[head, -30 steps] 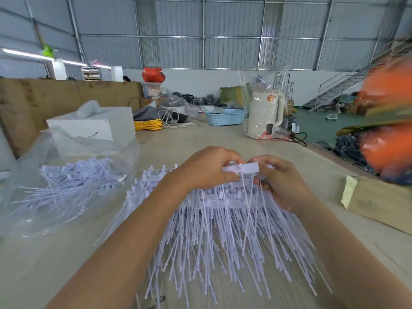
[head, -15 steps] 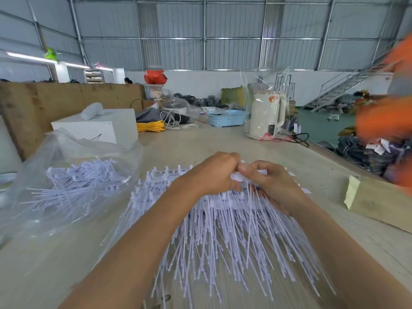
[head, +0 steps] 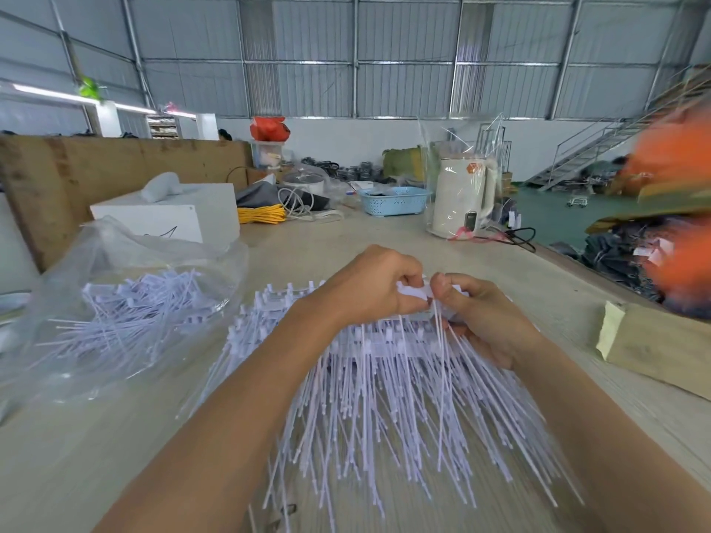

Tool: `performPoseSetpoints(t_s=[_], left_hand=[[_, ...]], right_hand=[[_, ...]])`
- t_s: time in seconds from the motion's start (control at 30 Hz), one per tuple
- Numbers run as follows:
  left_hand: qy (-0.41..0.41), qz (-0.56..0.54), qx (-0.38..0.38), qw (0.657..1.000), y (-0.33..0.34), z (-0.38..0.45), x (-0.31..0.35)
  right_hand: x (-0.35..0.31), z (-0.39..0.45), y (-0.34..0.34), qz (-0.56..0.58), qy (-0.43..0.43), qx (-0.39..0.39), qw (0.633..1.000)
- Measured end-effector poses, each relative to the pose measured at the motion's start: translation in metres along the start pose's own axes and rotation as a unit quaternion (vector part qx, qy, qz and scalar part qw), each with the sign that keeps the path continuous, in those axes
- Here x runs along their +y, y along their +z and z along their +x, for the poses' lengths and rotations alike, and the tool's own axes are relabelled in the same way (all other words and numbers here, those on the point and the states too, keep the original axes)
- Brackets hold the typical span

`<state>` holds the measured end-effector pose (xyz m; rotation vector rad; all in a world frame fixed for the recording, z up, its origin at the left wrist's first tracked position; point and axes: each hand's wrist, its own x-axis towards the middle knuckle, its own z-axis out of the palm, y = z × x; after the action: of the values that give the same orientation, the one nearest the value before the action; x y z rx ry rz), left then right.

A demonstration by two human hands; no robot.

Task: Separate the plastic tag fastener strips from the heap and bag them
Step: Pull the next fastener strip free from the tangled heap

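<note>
Warehouse bench w/ pale wood top (head: 346,240); metal walls behind, white kettle (head: 459,198) in plastic wrap and blue basket (head: 394,200) at the far end, white box (head: 169,217) at left.

We're mid-separation. Our left hand (head: 361,286) and right hand (head: 484,313) meet over the top of the heap (head: 384,386) of white tag fastener strips, which fans toward us across the bench. Both hands have fingers curled, pinching the header bar of one strip (head: 415,292), thumbs nearly touching. Its thin filaments hang down in front of the right hand, over the pile.

Clear bag (head: 115,263) lies open at left, just beside the heap, already holding a fair no. of strips. Judging by the pile, plenty remain.

To do this step well, approx.:
- keep the pinch on the rigid bar, not the filaments, which prob. bend and snag
- lift straight up and away so the tails comb free of neighbours
- if a second strip rides along, shake it loose before moving off
- carry w/ left hand toward the bag mouth, tails trailing, bar going in first.

Main risk is dragging a tangle out w/ it.
</note>
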<state>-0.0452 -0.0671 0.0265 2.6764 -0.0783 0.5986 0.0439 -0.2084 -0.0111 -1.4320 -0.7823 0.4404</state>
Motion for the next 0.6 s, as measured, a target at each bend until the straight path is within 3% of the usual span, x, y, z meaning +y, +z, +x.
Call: performPoseSetpoints(t_s=[0.33, 0.6], left_hand=[[-0.016, -0.057, -0.010, 0.998, -0.011, -0.002, -0.001], [-0.009, -0.062, 0.010, 0.998, -0.015, -0.002, -0.001]], right_hand=[[0.000, 0.001, 0.001, 0.021, -0.046, -0.014, 0.999], [0.000, 0.001, -0.007, 0.027, 0.011, -0.051, 0.998]])
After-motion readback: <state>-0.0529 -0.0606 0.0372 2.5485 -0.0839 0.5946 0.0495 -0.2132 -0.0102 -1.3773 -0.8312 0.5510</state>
